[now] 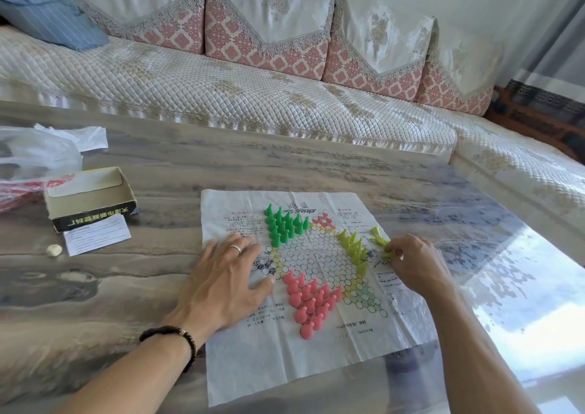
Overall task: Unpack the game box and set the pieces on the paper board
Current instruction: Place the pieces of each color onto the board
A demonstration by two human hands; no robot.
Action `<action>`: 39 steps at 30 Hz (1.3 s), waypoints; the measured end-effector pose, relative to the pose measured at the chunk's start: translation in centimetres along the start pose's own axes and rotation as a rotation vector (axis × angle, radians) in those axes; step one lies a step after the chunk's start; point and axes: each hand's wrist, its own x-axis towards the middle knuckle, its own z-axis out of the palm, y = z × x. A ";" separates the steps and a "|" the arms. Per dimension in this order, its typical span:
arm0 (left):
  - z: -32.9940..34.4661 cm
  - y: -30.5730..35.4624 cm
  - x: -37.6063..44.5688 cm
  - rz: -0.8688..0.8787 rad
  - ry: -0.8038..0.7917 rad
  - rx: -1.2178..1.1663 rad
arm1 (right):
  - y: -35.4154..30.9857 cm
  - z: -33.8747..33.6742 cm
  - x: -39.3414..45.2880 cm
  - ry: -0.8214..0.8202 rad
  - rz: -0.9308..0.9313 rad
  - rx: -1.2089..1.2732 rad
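Observation:
A creased paper board (272, 359) with a star of printed circles lies on the table. Green pieces (283, 225) stand clustered at its upper left, pink pieces (308, 301) at the lower middle, and yellow-green pieces (354, 249) at the right. A few more yellow-green pieces (378, 239) lie loose beyond them. My right hand (414, 263) pinches a yellow-green piece (388, 253) at the board's right side. My left hand (226, 277) rests flat, fingers spread, on the board's left part. The open game box (90, 199) sits at the left.
A white leaflet (96, 234) and a small pale round object (53, 250) lie by the box. Plastic bags (38, 157) sit at the table's left edge. A quilted sofa (237, 97) runs behind the glossy marble-patterned table (126, 287).

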 end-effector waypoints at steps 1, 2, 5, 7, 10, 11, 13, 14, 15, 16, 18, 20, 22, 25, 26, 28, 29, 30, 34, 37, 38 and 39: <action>0.0 0.0 0.0 0.000 -0.002 0.005 | 0.0 0.0 0.0 -0.011 0.007 -0.015; -0.1 0.0 0.0 0.000 -0.003 0.011 | -0.1 -0.1 0.0 -0.018 0.013 -0.033; -0.2 0.1 0.0 0.001 -0.002 0.008 | 0.0 0.0 0.0 0.031 0.018 -0.004; -0.2 0.1 -0.1 0.003 -0.004 0.004 | -0.2 -0.4 0.0 0.075 0.026 0.125; -0.2 0.0 -0.1 0.004 -0.011 0.005 | -0.9 -1.1 -0.1 0.067 0.038 0.327; -0.2 0.0 -0.1 0.003 -0.012 0.007 | -1.0 -1.1 -0.2 0.043 0.027 0.355; -0.2 0.0 -0.1 0.002 -0.015 0.002 | -1.2 -0.9 -0.4 -0.030 0.006 0.375; -0.2 0.0 -0.1 0.002 -0.016 -0.003 | -1.1 -0.7 -0.5 -0.058 0.002 0.375; -0.2 0.0 0.0 0.002 -0.018 -0.004 | -1.0 -0.5 -0.6 -0.068 0.004 0.378; -0.3 0.0 0.0 0.003 -0.020 0.002 | -0.9 -0.5 -0.6 -0.069 0.006 0.388; -0.3 0.1 0.0 0.003 -0.018 0.009 | -0.8 -0.5 -0.7 -0.068 0.003 0.427; -0.2 0.1 0.0 0.003 -0.015 0.006 | -0.9 -0.5 -0.9 -0.095 -0.010 0.442; -0.2 0.0 0.0 0.002 -0.021 0.012 | -1.1 -0.4 -1.1 -0.124 -0.027 0.423; -0.3 0.1 -0.1 0.004 -0.022 0.017 | -1.4 -0.5 -1.3 -0.139 -0.041 0.404; -0.3 0.1 -0.1 0.004 -0.020 0.017 | -1.5 -0.5 -1.3 -0.139 -0.042 0.406; -0.3 0.1 0.0 0.003 -0.019 0.013 | -1.5 -0.6 -1.3 -0.143 -0.044 0.409; -0.3 0.1 0.0 0.001 -0.019 0.011 | -1.6 -0.6 -1.3 -0.145 -0.047 0.405; -0.3 0.1 0.0 0.001 -0.021 0.011 | -1.7 -0.7 -1.3 -0.145 -0.052 0.400; -0.3 0.1 0.0 0.001 -0.025 0.013 | -1.9 -0.6 -1.2 -0.150 -0.058 0.402; -0.3 0.1 0.0 0.002 -0.024 0.015 | -1.8 -0.6 -1.2 -0.173 -0.056 0.407; -0.3 0.1 0.0 0.001 -0.022 0.014 | -1.7 -0.7 -1.2 -0.183 -0.051 0.411; -0.3 0.1 0.0 0.000 -0.020 0.012 | -1.6 -0.8 -1.3 -0.186 -0.044 0.419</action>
